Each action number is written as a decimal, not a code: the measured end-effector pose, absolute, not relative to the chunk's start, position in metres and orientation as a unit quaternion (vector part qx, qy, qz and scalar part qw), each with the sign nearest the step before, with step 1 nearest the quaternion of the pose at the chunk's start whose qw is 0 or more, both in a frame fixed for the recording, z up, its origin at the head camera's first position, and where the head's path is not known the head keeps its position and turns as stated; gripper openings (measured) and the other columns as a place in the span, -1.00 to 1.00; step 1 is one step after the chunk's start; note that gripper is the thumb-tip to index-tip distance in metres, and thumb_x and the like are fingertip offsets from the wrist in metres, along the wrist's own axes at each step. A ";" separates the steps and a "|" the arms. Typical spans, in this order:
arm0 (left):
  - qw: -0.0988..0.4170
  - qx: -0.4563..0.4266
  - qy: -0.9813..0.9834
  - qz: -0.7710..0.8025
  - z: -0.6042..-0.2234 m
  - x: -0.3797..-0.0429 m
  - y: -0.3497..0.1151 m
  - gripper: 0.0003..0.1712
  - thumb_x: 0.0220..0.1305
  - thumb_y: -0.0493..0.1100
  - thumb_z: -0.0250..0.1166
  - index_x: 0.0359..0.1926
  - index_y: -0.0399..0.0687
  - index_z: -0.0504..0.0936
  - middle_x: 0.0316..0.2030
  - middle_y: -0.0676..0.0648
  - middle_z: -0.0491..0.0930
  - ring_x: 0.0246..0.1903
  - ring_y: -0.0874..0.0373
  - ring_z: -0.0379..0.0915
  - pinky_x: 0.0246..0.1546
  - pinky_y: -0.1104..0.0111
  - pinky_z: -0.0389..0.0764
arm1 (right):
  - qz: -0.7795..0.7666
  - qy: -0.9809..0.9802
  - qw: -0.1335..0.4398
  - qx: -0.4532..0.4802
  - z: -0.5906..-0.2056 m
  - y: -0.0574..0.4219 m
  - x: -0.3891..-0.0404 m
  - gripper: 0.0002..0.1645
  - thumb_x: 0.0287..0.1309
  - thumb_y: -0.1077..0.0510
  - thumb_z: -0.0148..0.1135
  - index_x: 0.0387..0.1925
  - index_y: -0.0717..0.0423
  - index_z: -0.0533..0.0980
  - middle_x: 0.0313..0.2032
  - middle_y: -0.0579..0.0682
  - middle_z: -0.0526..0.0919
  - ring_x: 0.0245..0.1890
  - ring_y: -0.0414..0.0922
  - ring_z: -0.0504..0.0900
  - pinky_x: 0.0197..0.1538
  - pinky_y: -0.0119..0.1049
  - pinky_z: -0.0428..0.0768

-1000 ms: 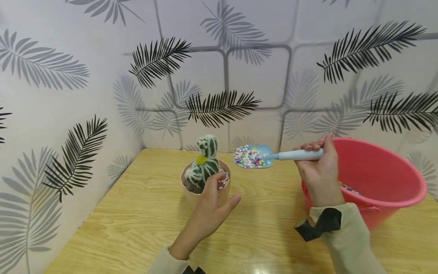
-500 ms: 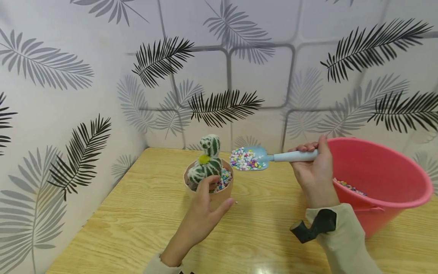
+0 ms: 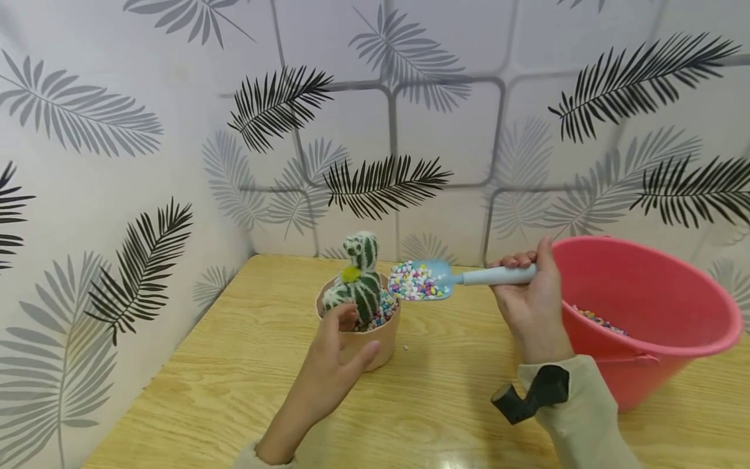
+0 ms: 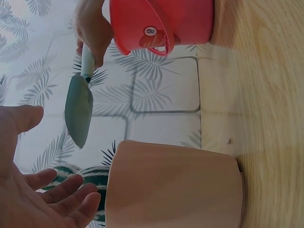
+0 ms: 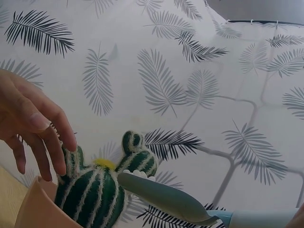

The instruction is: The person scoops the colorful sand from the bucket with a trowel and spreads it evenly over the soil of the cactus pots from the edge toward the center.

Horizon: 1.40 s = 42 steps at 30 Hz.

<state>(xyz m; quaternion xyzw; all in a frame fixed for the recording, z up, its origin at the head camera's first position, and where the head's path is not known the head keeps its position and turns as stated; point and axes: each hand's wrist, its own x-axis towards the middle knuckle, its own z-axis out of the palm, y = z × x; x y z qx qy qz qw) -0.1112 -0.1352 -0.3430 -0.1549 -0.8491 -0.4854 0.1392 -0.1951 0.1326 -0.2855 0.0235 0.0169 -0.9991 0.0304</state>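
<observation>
My right hand [image 3: 530, 306] grips the white handle of a small light-blue shovel [image 3: 438, 270] heaped with multicoloured pebbles [image 3: 415, 281]. The shovel is held level, its tip over the right rim of a peach flowerpot [image 3: 381, 345]. In the pot stands a green cactus [image 3: 366, 293] with white fuzzy ribs and a yellow flower, and more pebbles lie beside its base. My left hand [image 3: 325, 371] is at the pot's front left, fingers loosely bent near the cactus and holding nothing. The left wrist view shows the shovel [image 4: 78, 109] from below, above the pot [image 4: 171, 185].
A large pink-red bucket [image 3: 650, 286] with some pebbles inside stands to the right, next to my right forearm. One stray pebble [image 3: 405, 348] lies on the wooden table [image 3: 445, 397] right of the pot. Behind rises a leaf-patterned wall [image 3: 439, 130].
My right hand has brought the loaded shovel left and slightly down to the pot's rim. My left hand has drawn back down and left, and more pebbles in the pot show.
</observation>
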 end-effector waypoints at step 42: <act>0.121 -0.080 -0.868 -0.475 -0.366 -0.154 -0.193 -0.23 0.29 -0.03 0.23 0.33 -0.30 0.11 0.20 -0.32 0.23 0.16 -0.20 0.23 0.06 -0.04 0.39 | -0.995 0.027 0.013 0.091 -0.313 0.121 -0.193 -0.49 0.29 -0.05 0.11 -0.66 0.14 0.25 -0.74 0.00 0.32 -0.63 -0.12 0.24 -0.31 -0.29 0.15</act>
